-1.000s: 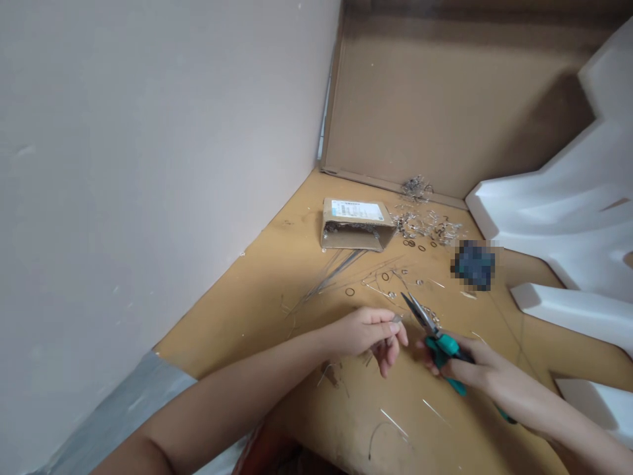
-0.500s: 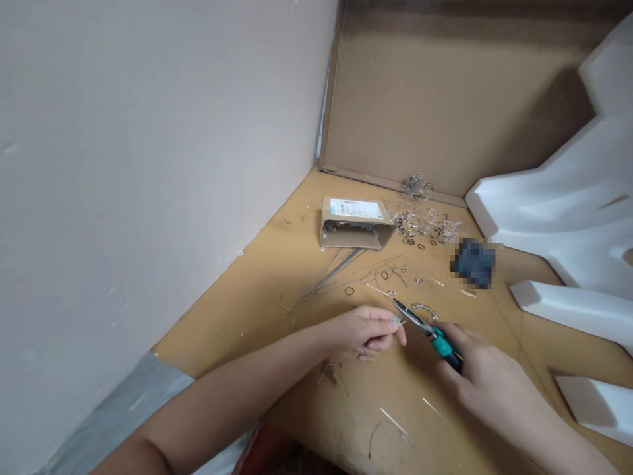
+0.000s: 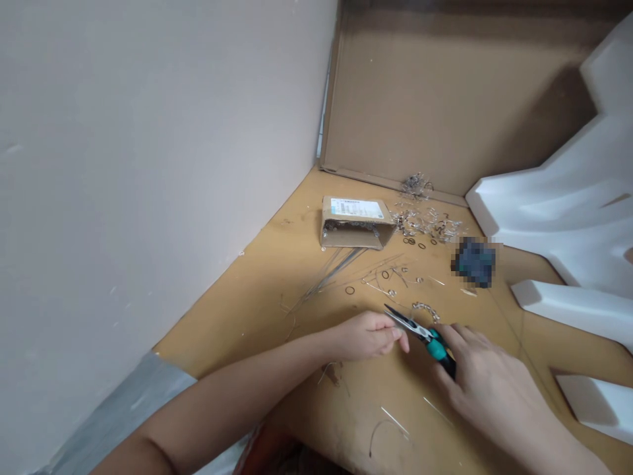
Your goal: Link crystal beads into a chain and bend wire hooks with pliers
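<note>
Long-nosed metal pliers with green-and-black handles [image 3: 418,330] were in front of the small open cardboard box with a white label [image 3: 357,218], off to its right. Right hand [image 3: 477,363] was wrapped round the handles. Likely rigid, fairly light, grippy at the handles, slick at the nose; best hold was well back. Left hand [image 3: 373,335] had fingers curled in by the nose; couldn't tell if they pinched anything. Thin grey wires [image 3: 341,268], probably springy, lay before the box mouth on the yellow-brown table [image 3: 237,303].

The pliers [image 3: 424,334] are teal and black (tabletop [image 3: 237,320] yellowish-brown).
</note>
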